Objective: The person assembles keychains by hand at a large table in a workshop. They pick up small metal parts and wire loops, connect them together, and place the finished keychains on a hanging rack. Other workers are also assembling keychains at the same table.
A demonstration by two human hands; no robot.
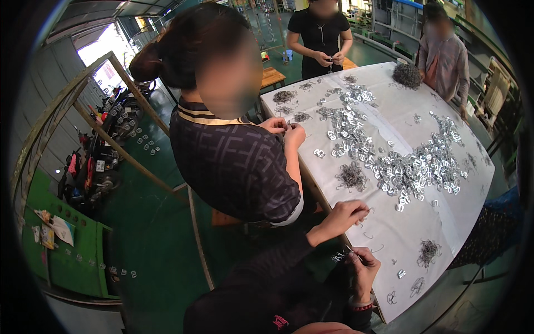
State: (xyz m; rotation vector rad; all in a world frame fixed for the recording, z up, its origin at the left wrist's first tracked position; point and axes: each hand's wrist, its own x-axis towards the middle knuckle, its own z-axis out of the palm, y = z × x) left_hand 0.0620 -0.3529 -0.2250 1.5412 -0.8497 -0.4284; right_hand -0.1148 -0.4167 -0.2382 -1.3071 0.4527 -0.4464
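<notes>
The left hand reaches over the near table edge with fingers pressed together on a thin wire hook, while the right hand pinches a small metal clip whose long axis runs left to right. Both work at the near-left corner of the white-covered table, strewn with clip piles and wire bundles. A co-worker stands close left on green floor; open room lies leftward.
</notes>
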